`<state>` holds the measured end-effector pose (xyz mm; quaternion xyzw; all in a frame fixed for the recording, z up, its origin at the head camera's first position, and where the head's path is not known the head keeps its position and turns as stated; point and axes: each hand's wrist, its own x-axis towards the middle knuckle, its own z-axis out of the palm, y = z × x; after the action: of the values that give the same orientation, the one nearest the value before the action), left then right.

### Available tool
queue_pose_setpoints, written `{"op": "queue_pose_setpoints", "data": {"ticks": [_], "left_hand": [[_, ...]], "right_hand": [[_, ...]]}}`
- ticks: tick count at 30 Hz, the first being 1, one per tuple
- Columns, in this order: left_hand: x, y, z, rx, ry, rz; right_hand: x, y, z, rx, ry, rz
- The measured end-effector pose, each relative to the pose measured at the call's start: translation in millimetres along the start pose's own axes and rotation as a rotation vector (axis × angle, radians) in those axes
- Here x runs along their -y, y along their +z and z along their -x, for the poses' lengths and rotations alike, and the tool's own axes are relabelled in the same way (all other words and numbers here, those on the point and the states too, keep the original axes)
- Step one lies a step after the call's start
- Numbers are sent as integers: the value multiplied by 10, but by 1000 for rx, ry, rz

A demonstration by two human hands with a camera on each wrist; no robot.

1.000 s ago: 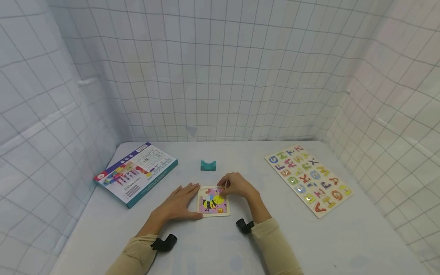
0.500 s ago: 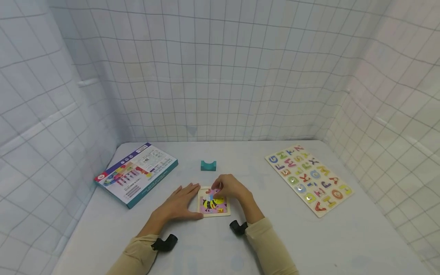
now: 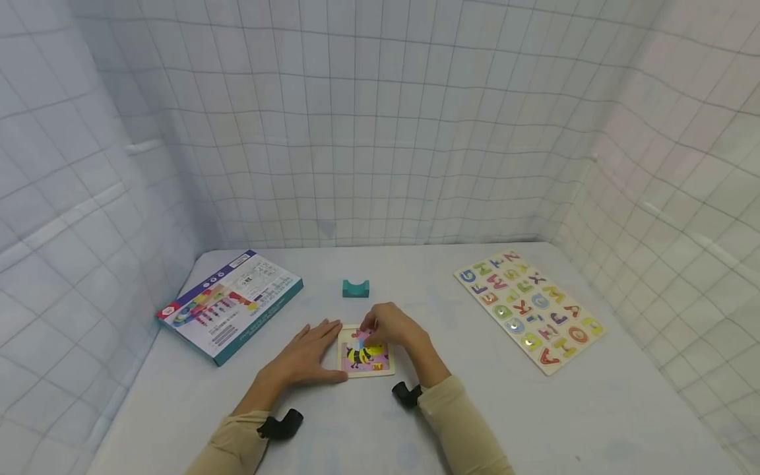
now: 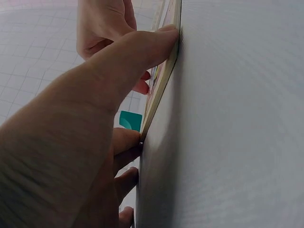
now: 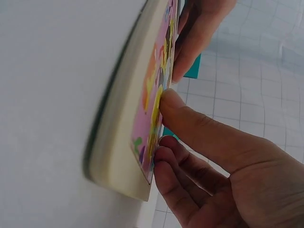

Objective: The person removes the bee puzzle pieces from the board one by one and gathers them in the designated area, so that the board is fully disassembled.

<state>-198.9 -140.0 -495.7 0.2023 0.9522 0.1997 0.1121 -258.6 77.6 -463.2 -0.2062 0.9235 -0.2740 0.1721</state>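
In the head view a small square jigsaw puzzle (image 3: 351, 365) with a bee on pink lies in a pale wooden tray on the table. My left hand (image 3: 307, 355) rests flat at its left side, fingers spread, thumb at the near left corner and index finger at the far one. The left wrist view shows that thumb (image 4: 161, 45) against the tray's edge. Over the puzzle's upper part, my right hand (image 3: 394, 328) pinches a pink puzzle piece (image 3: 364, 336), mostly hidden by the fingers. From the right wrist, the thumb (image 5: 173, 100) and curled fingertips meet the picture surface (image 5: 142, 126).
Beyond the puzzle stands a teal block (image 3: 355, 289) with a curved notch. A flat printed box (image 3: 231, 305) lies to the left, and an alphabet board (image 3: 528, 310) lies to the right. Gridded white cloth (image 3: 380, 132) walls in the table's back and sides.
My right hand has moved left across the puzzle, from its far right corner to the upper middle. My left hand holds its place beside the tray. The head view has shifted slightly.
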Motion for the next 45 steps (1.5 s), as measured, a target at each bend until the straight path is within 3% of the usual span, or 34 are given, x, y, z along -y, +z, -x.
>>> {"op": "queue_pose_setpoints", "data": {"ticks": [11,45], "left_hand": [[-27,-24,-41,-8,32,0],[5,-14,36,-3,4,12]], "right_hand": [[-92,-87,-13,-10,-21,-30],[-82,-33,-32,32,-5,-91]]}}
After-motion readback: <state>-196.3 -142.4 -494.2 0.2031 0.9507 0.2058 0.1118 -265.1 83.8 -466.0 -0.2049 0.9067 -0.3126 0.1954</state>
